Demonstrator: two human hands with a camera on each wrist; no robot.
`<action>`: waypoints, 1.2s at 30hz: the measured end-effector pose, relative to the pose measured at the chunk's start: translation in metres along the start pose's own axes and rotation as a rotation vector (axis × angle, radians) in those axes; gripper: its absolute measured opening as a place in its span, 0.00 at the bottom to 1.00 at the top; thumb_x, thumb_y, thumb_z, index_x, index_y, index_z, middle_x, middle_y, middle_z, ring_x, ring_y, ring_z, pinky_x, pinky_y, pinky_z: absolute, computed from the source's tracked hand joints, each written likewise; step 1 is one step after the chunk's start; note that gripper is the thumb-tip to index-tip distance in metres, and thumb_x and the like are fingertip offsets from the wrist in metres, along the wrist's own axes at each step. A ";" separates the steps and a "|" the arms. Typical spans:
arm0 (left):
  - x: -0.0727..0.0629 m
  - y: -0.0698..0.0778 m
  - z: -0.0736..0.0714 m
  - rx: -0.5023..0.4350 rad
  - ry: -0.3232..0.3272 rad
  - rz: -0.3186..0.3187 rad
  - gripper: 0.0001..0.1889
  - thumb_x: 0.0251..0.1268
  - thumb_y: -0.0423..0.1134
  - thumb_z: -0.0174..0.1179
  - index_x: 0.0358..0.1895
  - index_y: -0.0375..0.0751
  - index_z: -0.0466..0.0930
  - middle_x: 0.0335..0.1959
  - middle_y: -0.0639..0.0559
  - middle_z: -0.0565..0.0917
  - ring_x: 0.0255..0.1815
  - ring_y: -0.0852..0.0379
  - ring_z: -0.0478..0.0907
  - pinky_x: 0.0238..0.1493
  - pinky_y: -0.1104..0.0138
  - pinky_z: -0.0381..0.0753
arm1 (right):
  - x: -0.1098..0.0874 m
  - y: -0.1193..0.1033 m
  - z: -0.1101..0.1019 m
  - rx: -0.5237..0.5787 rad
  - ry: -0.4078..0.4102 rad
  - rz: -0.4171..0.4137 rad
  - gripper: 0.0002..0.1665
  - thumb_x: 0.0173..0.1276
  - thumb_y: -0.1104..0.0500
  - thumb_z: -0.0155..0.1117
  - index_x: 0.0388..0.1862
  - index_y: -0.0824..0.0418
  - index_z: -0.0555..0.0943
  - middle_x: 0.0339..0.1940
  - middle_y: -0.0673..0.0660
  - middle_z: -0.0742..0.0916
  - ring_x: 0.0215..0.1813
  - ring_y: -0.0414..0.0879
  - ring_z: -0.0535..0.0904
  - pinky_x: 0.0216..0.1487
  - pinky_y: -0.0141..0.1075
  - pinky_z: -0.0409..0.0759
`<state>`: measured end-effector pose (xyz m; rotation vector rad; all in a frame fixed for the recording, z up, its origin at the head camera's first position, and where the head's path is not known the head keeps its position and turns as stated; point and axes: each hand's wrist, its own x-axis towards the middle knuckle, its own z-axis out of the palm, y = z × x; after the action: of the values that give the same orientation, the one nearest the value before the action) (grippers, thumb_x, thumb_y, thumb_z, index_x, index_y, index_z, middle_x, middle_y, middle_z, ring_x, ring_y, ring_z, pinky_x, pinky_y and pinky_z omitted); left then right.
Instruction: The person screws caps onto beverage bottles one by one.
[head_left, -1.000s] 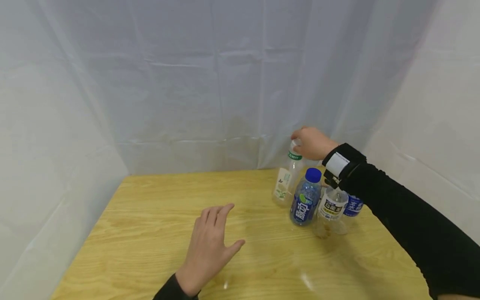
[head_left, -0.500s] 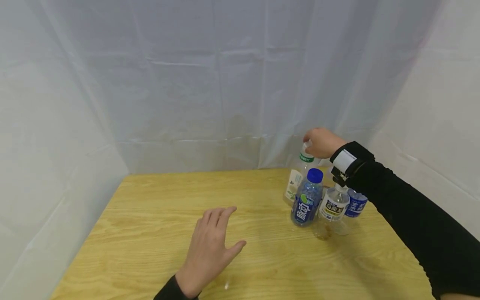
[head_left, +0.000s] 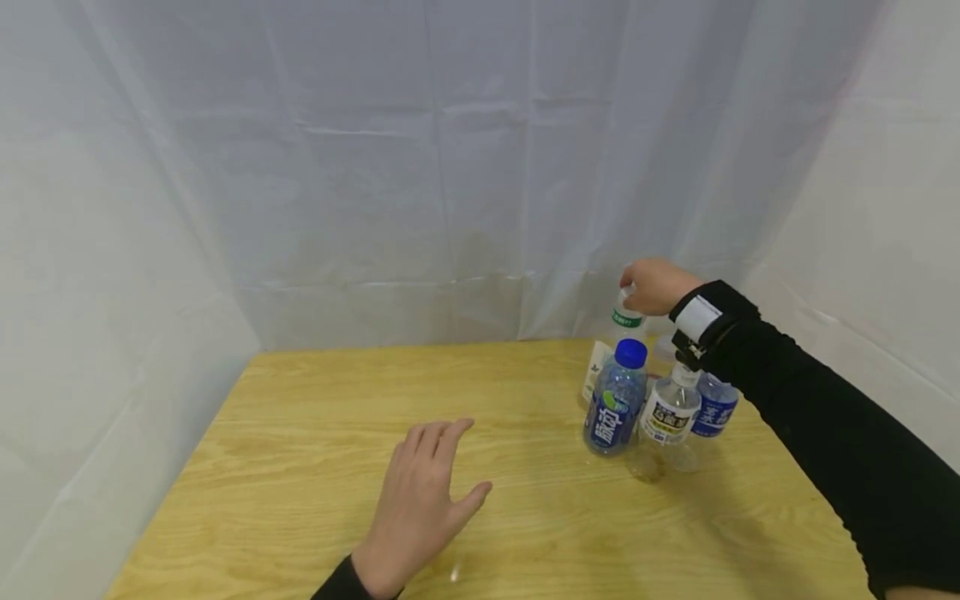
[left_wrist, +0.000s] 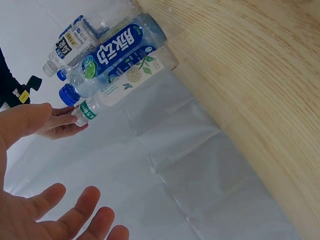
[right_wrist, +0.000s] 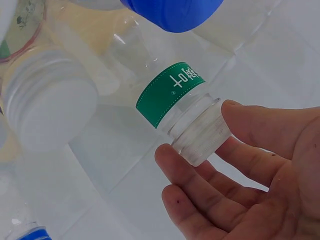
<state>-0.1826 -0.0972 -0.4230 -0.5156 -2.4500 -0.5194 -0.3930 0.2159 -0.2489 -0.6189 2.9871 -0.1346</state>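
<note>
At the back right of the table, my right hand holds the neck of a clear plastic bottle with a green neck band. In the right wrist view its thumb and fingers sit on either side of the clear cap. This bottle stands upright, its lower part partly hidden by a blue-capped bottle. A white-labelled bottle and a blue-labelled bottle stand just to the right. My left hand hovers over the table's front middle, fingers spread, holding nothing.
Behind my right wrist, a wide white-lidded container shows in the right wrist view. The wooden table ends at the back against a pale plastic sheet, with more sheeting on both sides.
My right hand has shifted the green-banded bottle to the right, in behind the blue-capped bottle and against the group. The left hand has stayed nearly still.
</note>
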 end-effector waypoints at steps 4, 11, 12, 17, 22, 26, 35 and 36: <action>-0.002 -0.001 0.000 0.005 -0.005 -0.007 0.42 0.46 0.51 0.80 0.67 0.43 0.73 0.51 0.51 0.81 0.51 0.51 0.75 0.49 0.58 0.77 | 0.002 -0.001 0.000 -0.004 -0.012 0.014 0.26 0.72 0.60 0.61 0.63 0.76 0.76 0.61 0.76 0.80 0.60 0.69 0.78 0.58 0.56 0.80; -0.003 -0.003 0.001 0.013 0.002 -0.015 0.42 0.47 0.51 0.80 0.67 0.44 0.73 0.51 0.51 0.80 0.52 0.51 0.75 0.50 0.58 0.78 | 0.007 -0.004 0.004 -0.013 -0.024 0.056 0.27 0.73 0.58 0.61 0.66 0.72 0.75 0.64 0.75 0.79 0.63 0.68 0.76 0.61 0.58 0.78; -0.003 -0.003 0.002 0.014 0.003 -0.016 0.42 0.47 0.51 0.80 0.67 0.44 0.73 0.51 0.51 0.80 0.52 0.51 0.75 0.51 0.57 0.78 | 0.007 -0.004 0.005 -0.009 -0.023 0.064 0.27 0.73 0.58 0.61 0.66 0.72 0.75 0.64 0.75 0.79 0.63 0.68 0.77 0.60 0.58 0.79; -0.003 -0.003 0.002 0.018 0.005 -0.023 0.42 0.47 0.52 0.80 0.67 0.44 0.73 0.52 0.51 0.81 0.53 0.51 0.75 0.51 0.56 0.78 | 0.006 -0.005 0.006 -0.013 -0.018 0.053 0.26 0.73 0.59 0.62 0.65 0.72 0.76 0.63 0.75 0.79 0.60 0.68 0.78 0.57 0.56 0.81; -0.004 -0.004 0.003 0.019 0.000 -0.031 0.41 0.47 0.52 0.80 0.66 0.44 0.73 0.52 0.51 0.81 0.53 0.51 0.75 0.52 0.56 0.78 | 0.002 -0.004 0.004 -0.048 -0.008 0.004 0.22 0.72 0.62 0.62 0.60 0.74 0.79 0.61 0.76 0.81 0.60 0.68 0.79 0.57 0.56 0.81; -0.005 -0.005 0.003 0.014 -0.002 -0.037 0.42 0.47 0.51 0.80 0.67 0.44 0.73 0.52 0.50 0.81 0.53 0.51 0.75 0.52 0.56 0.78 | 0.002 -0.002 0.003 -0.062 -0.025 -0.004 0.22 0.72 0.62 0.61 0.60 0.74 0.79 0.62 0.76 0.80 0.62 0.69 0.77 0.59 0.57 0.79; -0.005 -0.007 0.005 0.018 -0.003 -0.040 0.41 0.47 0.52 0.79 0.66 0.43 0.74 0.51 0.50 0.81 0.53 0.51 0.75 0.52 0.56 0.78 | 0.004 -0.004 0.003 -0.032 -0.039 0.046 0.25 0.72 0.60 0.62 0.64 0.71 0.78 0.66 0.76 0.77 0.65 0.71 0.74 0.60 0.58 0.79; -0.005 -0.007 0.005 0.018 -0.004 -0.041 0.41 0.47 0.52 0.79 0.66 0.43 0.74 0.51 0.51 0.81 0.53 0.51 0.75 0.51 0.56 0.78 | 0.004 -0.004 0.004 -0.024 -0.037 0.058 0.26 0.72 0.59 0.62 0.65 0.71 0.77 0.66 0.76 0.77 0.65 0.71 0.74 0.60 0.59 0.78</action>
<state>-0.1842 -0.1016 -0.4314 -0.4606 -2.4714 -0.5126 -0.3948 0.2109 -0.2524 -0.5308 2.9713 -0.0827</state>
